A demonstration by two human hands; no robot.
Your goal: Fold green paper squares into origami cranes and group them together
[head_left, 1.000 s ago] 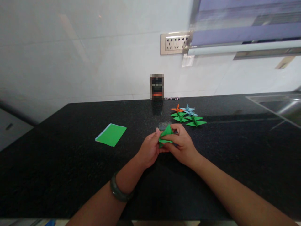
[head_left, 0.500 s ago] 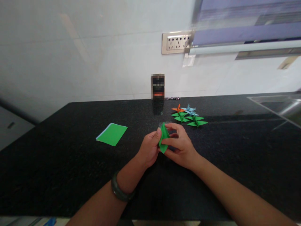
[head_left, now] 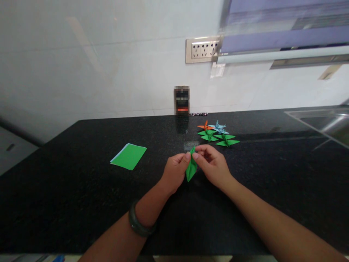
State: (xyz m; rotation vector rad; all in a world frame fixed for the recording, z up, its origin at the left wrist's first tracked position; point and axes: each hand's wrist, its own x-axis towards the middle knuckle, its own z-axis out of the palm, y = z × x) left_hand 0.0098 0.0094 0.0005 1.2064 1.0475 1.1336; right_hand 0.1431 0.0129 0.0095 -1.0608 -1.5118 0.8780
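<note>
A green folded paper point(head_left: 192, 169), narrow and diamond-shaped, is held between both hands above the dark countertop. My left hand point(head_left: 176, 170) pinches its left edge, thumb on the near face. From the other side my right hand point(head_left: 214, 165) grips the upper part between thumb and fingers. Just beyond the hands, to the right, lie several finished paper cranes: green ones point(head_left: 228, 142), an orange one point(head_left: 206, 126) and light blue ones point(head_left: 217, 126). To the left rests a stack of square paper point(head_left: 129, 157), green on top with a light blue edge showing.
A blurred-out upright box point(head_left: 181, 101) stands against the wall, with a beaded string point(head_left: 199, 114) beside it. Sockets point(head_left: 204, 50) are on the wall. At the far right is a metal sink point(head_left: 327, 123). The black countertop point(head_left: 68, 193) has its near edge below my forearms.
The right hand's fingers, spread around the green paper before, now pinch its upper part with the thumb. The paper has turned and looks flatter and narrower. The view has shifted slightly.
</note>
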